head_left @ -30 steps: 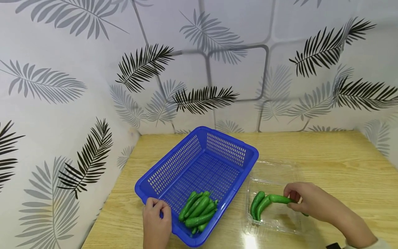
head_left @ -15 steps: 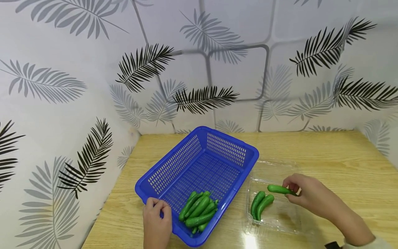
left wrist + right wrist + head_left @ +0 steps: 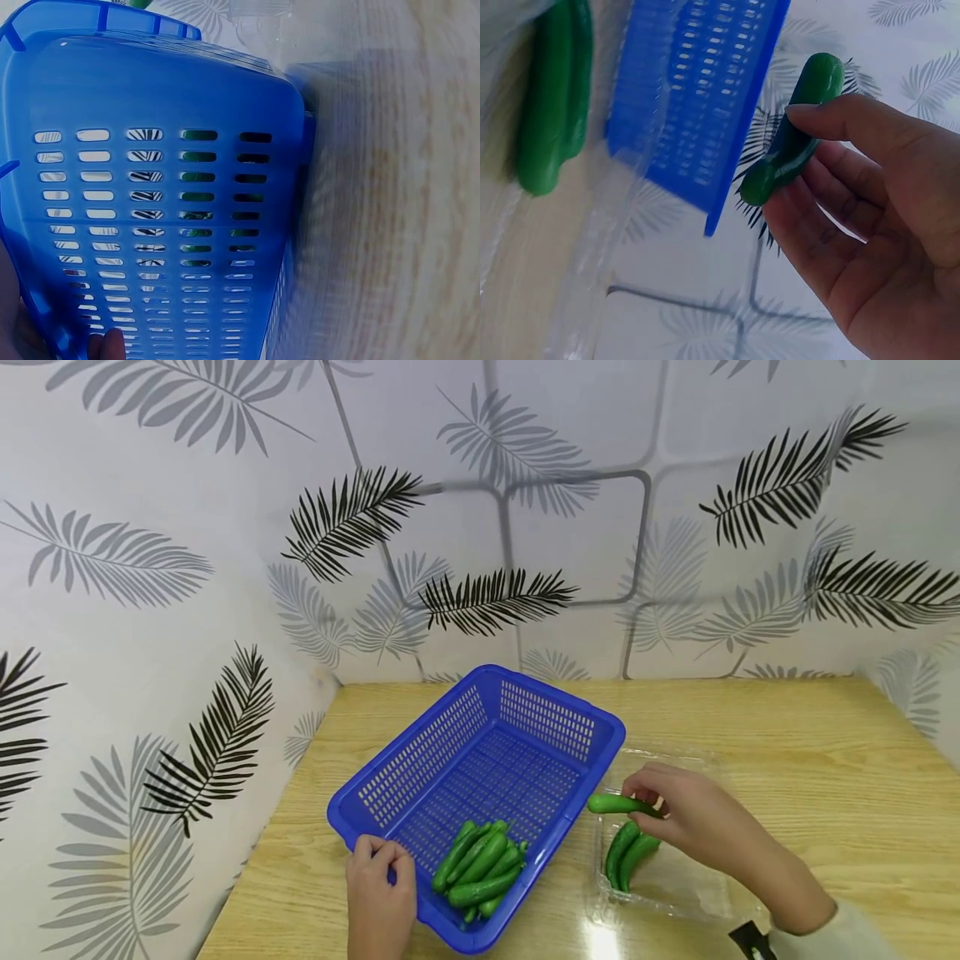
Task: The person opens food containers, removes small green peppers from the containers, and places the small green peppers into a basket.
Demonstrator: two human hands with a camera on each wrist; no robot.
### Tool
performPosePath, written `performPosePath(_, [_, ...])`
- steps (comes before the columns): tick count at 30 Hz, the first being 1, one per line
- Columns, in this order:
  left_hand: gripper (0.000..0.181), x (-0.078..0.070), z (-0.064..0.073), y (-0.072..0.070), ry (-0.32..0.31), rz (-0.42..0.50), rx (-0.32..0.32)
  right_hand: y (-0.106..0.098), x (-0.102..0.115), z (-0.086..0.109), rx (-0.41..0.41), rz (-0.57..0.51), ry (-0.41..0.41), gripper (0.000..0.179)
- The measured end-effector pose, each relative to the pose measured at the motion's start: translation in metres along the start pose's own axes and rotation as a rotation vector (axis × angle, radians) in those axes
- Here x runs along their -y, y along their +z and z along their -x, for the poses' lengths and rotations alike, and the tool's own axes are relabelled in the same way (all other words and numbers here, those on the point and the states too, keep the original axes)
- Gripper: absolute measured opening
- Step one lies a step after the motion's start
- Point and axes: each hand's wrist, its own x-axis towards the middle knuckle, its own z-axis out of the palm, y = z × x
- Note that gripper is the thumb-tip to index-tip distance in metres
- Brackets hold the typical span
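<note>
My right hand point(image 3: 701, 818) pinches a small green cucumber point(image 3: 613, 804) between thumb and fingers, above the left side of a clear plastic box point(image 3: 690, 881). In the right wrist view the cucumber point(image 3: 817, 82) looks glossy and slightly bent. Two more green cucumbers point(image 3: 621, 852) lie side by side in the box, partly hidden by the hand in the head view. My left hand point(image 3: 381, 893) grips the near left rim of a blue slotted basket point(image 3: 420, 777). Inside the basket's near corner lies a pile of several green cucumbers point(image 3: 480, 868).
Basket and box stand close together on a wooden table point(image 3: 825, 760). The box's clear lid point(image 3: 663, 764) lies folded back behind it. A leaf-patterned covering point(image 3: 525, 527) rises at the back and left. Bare wood shows right of the box.
My right hand has lifted the cucumber out of the box and carried it left towards the basket's right rim. My left hand and the basket have stayed in place.
</note>
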Motion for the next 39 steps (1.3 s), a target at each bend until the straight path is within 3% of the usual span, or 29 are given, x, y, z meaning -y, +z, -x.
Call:
performPosePath(10, [0.022,0.000,-0.001,0.000,-0.017,-0.002,0.006,0.019,0.031,-0.033,-0.023,0.047,-0.204,0.018])
performPosePath(20, [0.022,-0.001,-0.002,0.000,-0.052,-0.023,0.029,0.044,0.068,-0.056,0.120,0.036,-0.227,0.018])
performPosePath(31, [0.022,-0.003,-0.002,-0.003,-0.095,-0.045,0.072,0.077,0.096,-0.068,0.186,0.113,-0.305,0.014])
performPosePath(39, [0.023,-0.002,-0.003,-0.001,-0.083,-0.039,0.053,0.090,0.107,-0.072,0.262,0.147,-0.290,0.013])
